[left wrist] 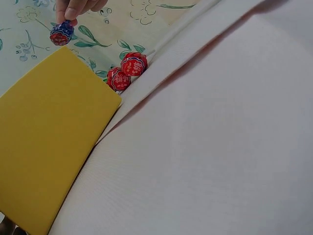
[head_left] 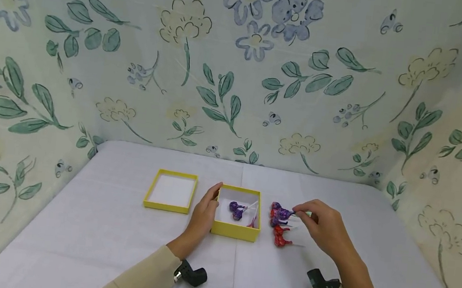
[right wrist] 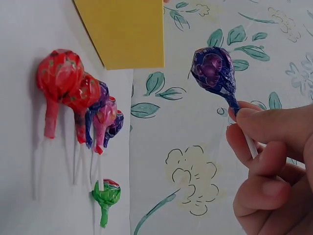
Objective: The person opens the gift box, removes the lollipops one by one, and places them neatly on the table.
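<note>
My right hand (head_left: 323,226) pinches a purple-wrapped lollipop (right wrist: 212,71) by its stick, just below the wrapper, raised over a row of other lollipops. In that row lie red lollipops (head_left: 280,241), with purple and pink ones beyond; a green lollipop (right wrist: 106,193) lies farther off in the right wrist view. My left hand (head_left: 202,214) grips the left side of a yellow box (head_left: 234,231), thumb and fingers along its wall. Inside the box are purple lollipops (head_left: 237,214) and a pink one (head_left: 253,222), their white sticks leaning to the right wall.
A yellow-rimmed lid (head_left: 166,210), its white inside facing up, lies left of the box. White cloth covers the table (head_left: 110,244). Behind and at both sides hangs a floral curtain (head_left: 253,90), meeting the table's far edge.
</note>
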Motion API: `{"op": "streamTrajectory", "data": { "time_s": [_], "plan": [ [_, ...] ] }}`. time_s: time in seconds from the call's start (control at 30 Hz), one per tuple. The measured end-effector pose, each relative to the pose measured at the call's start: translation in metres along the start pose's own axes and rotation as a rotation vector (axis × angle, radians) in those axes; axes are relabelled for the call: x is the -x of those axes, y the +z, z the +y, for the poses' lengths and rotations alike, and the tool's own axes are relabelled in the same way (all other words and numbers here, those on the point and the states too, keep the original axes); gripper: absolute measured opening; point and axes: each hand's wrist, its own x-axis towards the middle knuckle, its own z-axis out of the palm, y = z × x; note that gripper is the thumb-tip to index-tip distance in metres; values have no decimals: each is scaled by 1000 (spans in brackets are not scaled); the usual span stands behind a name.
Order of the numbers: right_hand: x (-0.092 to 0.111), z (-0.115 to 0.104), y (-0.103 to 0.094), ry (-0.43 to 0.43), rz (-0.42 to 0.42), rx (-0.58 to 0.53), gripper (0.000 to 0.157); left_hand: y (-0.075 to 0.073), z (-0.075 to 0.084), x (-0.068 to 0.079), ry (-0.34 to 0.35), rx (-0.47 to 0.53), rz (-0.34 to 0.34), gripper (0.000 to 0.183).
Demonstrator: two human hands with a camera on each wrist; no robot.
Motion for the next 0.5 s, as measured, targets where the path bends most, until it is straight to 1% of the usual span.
{"op": "streamTrajectory", "data": {
  "time_s": [0.17, 0.27, 0.5],
  "plan": [
    [1, 10, -6, 33, 42, 18, 17, -1, 2, -1, 0, -11, -1, 52],
    [2, 17, -6, 60, 53, 21, 16, -2, 3, 0, -5, -10, -1, 52],
    [6, 36, 2, 179, 55, 20, 15, -2, 3, 0, -19, -6, -1, 52]
  ]
}}
